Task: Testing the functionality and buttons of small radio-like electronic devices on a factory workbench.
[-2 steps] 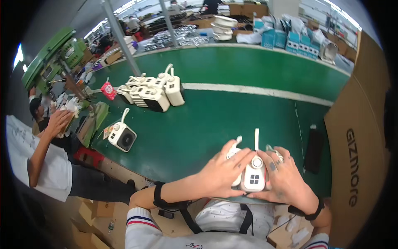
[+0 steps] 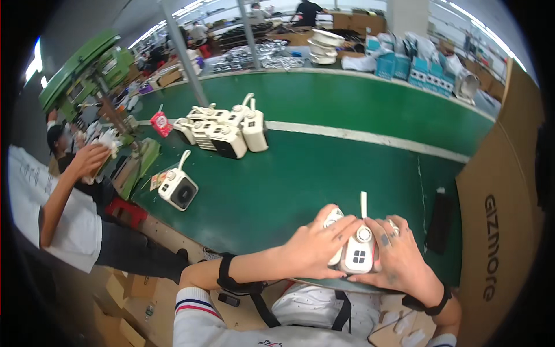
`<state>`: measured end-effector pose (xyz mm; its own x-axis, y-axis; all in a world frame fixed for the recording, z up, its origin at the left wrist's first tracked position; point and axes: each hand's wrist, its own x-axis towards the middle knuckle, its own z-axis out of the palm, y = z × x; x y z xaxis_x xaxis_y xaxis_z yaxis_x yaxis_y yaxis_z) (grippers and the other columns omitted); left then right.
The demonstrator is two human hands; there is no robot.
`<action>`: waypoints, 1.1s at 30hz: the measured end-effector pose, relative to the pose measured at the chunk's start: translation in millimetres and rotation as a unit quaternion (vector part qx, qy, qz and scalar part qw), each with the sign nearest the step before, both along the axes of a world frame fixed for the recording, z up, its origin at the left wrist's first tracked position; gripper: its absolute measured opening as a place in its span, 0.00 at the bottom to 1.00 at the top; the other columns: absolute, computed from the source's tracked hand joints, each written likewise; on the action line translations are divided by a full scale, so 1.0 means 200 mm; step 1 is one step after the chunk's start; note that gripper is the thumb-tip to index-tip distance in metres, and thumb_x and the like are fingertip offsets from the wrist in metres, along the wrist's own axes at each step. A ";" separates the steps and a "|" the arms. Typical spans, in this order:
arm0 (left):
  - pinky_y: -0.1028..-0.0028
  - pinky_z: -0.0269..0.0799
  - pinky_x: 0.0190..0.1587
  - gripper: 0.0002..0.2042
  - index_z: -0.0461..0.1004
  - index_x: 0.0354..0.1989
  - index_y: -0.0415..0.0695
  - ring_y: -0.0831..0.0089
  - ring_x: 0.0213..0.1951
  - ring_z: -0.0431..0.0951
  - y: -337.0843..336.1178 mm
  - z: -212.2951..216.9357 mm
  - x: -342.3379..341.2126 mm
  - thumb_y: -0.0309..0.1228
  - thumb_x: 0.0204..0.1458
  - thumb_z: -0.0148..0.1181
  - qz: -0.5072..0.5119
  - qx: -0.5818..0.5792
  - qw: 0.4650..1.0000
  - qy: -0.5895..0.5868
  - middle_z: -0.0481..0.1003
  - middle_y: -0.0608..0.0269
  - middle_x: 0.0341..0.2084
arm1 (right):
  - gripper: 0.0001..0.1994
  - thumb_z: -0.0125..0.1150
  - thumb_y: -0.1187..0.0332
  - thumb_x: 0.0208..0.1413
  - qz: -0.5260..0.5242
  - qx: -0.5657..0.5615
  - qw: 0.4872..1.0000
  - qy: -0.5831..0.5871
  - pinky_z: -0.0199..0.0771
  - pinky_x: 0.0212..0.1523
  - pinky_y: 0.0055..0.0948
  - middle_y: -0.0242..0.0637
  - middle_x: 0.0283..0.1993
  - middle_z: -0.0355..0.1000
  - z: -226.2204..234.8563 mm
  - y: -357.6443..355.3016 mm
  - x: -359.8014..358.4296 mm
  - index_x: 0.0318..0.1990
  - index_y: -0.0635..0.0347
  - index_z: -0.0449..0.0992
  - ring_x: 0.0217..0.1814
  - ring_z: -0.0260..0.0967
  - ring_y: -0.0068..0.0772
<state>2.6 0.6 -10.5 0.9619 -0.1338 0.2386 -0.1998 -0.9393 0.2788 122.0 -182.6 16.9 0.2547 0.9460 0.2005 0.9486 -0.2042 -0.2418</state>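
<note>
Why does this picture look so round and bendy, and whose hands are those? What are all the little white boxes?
The picture comes from a camera worn on a person's head, looking down. Its lens sees very wide, so straight edges bend near the rim. The two arms coming in from the bottom are that person's own. The left hand and the right hand together hold a small white gadget with a round knob, four little squares on its face and a thin white aerial sticking up. It sits at the near edge of a long green table. Farther along the table one more gadget stands alone, and behind it a bunch of the same kind is crowded together. A small red packet lies near them. On the left another worker sits at the table. A big cardboard sheet stands on the right.
</note>
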 end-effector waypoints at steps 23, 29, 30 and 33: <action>0.54 0.72 0.46 0.47 0.59 0.59 0.50 0.52 0.51 0.64 0.98 0.23 1.34 0.47 0.23 0.73 0.035 0.094 0.988 -0.119 0.64 0.57 0.48 | 0.50 0.73 0.46 0.24 0.062 0.119 0.986 -0.098 0.66 0.52 0.48 0.48 0.54 0.66 0.05 1.05 1.48 0.60 0.57 0.61 0.54 0.61 0.55; 0.55 0.70 0.50 0.47 0.58 0.59 0.50 0.51 0.51 0.64 1.13 0.05 1.59 0.48 0.24 0.72 0.070 0.102 0.991 -0.050 0.65 0.55 0.49 | 0.51 0.75 0.46 0.23 0.018 0.086 0.994 -0.071 0.63 0.56 0.44 0.52 0.53 0.66 -0.13 1.20 1.67 0.59 0.63 0.62 0.54 0.61 0.55; 0.56 0.68 0.52 0.48 0.57 0.61 0.49 0.50 0.51 0.65 1.15 0.02 1.62 0.47 0.25 0.72 0.061 0.077 0.993 -0.072 0.65 0.52 0.49 | 0.51 0.74 0.47 0.24 0.010 0.084 0.995 -0.049 0.63 0.56 0.43 0.53 0.52 0.67 -0.14 1.21 1.71 0.60 0.65 0.62 0.55 0.61 0.55; 0.57 0.66 0.53 0.50 0.54 0.64 0.49 0.49 0.50 0.65 1.21 0.01 1.63 0.46 0.27 0.72 0.040 0.048 0.993 -0.097 0.65 0.50 0.50 | 0.55 0.76 0.44 0.24 0.083 0.071 0.993 -0.046 0.63 0.56 0.41 0.55 0.50 0.68 -0.06 1.20 1.80 0.60 0.73 0.59 0.51 0.65 0.54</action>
<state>328.2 243.4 -7.7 0.9078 -0.0900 0.4097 -0.1644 -0.9749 0.1501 482.1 57.3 4.0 0.0726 0.9336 0.3508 0.9858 -0.0138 -0.1671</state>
